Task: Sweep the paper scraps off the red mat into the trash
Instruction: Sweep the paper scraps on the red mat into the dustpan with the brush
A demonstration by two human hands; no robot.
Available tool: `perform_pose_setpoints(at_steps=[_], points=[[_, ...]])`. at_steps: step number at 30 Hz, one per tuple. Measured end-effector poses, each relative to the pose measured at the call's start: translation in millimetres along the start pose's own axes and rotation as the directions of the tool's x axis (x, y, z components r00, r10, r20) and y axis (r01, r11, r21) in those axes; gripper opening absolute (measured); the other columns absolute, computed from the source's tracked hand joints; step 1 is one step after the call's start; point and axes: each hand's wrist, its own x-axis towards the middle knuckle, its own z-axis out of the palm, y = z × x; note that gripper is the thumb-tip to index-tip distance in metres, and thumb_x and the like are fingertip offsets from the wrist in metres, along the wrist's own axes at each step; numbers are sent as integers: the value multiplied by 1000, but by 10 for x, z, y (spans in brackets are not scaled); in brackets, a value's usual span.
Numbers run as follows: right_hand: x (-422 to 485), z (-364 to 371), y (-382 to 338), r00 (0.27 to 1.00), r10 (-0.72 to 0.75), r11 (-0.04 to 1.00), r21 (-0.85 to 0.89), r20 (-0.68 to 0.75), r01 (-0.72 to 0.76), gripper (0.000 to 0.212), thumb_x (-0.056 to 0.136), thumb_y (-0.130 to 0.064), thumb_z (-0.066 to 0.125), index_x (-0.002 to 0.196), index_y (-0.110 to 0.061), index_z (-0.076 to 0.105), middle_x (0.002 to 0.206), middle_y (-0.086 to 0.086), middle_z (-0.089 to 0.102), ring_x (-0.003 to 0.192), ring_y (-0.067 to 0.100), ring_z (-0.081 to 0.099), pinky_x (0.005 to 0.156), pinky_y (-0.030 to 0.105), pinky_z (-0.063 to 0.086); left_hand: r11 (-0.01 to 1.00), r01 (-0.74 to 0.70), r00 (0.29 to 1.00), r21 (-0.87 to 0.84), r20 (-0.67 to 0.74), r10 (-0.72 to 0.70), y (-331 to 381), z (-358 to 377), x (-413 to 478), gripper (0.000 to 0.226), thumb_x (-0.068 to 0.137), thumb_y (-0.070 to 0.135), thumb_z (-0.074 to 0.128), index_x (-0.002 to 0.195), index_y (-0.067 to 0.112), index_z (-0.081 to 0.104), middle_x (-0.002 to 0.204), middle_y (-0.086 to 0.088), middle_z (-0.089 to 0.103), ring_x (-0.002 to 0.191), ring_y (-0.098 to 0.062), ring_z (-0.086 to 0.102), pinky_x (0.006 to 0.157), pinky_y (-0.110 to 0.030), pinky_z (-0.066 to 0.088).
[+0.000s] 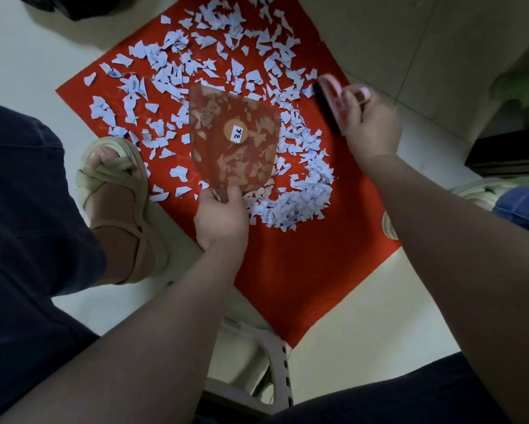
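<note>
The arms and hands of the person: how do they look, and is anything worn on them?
Both forearms are bare up to the picture's edge, with no sleeves, watch or bracelet in view. The left hand shows no ring or glove. The right hand is gloveless too, and its fingernails look pale pink, perhaps polished. Dark navy clothing covers the lap below the arms.

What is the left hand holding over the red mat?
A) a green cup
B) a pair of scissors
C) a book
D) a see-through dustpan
D: the left hand grips the handle of a see-through dustpan over the red mat, and paper scraps show through it.
</note>
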Motion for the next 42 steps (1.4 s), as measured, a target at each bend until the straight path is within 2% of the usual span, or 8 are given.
perform_pose_setpoints(at_steps=[3,7,17,21,26,30,37,42], points=[[135,-15,20,988,89,995,58,-128,-82,34,96,-46,39,113,-31,65,101,4,70,94,26,63,70,32,44,1000,0,1000,-11,-3,-1,42,0,-2,24,91,39,52,82,17,49,70,4,52,71,-21,52,67,-32,42],[285,-38,-32,979,204,978,55,-24,-203,40,96,-51,41,108,-21,65,104,10,69,97,30,61,68,29,35,1000,0,1000,-30,-8,-1,123,-5,11,24,91,40,52,78,19,49,76,1,60,73,-21,55,67,-32,43],[67,18,-45,983,-154,988,41,101,151,29,99,-39,43,117,-32,63,95,-1,69,79,20,60,60,25,38,998,38,999,-57,-2,-38,162,-13,18,26,93,39,51,78,19,47,71,3,53,65,-16,49,64,-30,41],[171,10,-6,996,-39,996,74,-81,45,32,96,-42,42,115,-30,65,105,3,70,96,25,63,73,32,44,996,44,999,-74,1,-44,142,-28,8,27,93,38,51,72,23,43,70,5,52,64,-16,48,64,-30,39],[418,-13,-40,977,212,976,46,10,-212,36,97,-43,44,116,-21,64,111,9,68,104,28,60,75,31,41,996,53,999,-70,1,-53,166,-40,7,29,94,38,51,71,22,42,68,5,49,61,-13,44,60,-29,36],[306,23,-150,989,28,995,91,142,-41,30,96,-46,47,114,-30,65,100,-6,67,87,11,55,69,21,34,989,89,996,-120,20,-87,181,-3,0,26,93,39,51,74,23,43,70,5,51,61,-13,46,61,-29,38],[165,-27,44,985,-139,983,136,101,125,25,95,-40,46,108,-33,67,100,-3,73,83,20,65,69,30,47,986,102,995,-132,28,-99,219,61,-41,29,94,44,50,73,24,43,72,6,55,62,-12,48,63,-30,42],[331,-52,45,994,104,994,42,-40,-102,31,97,-38,44,115,-27,66,108,6,70,101,25,62,74,29,39,985,92,996,-147,28,-88,172,62,-56,27,94,44,50,79,23,49,74,5,57,63,-12,50,61,-30,42]])
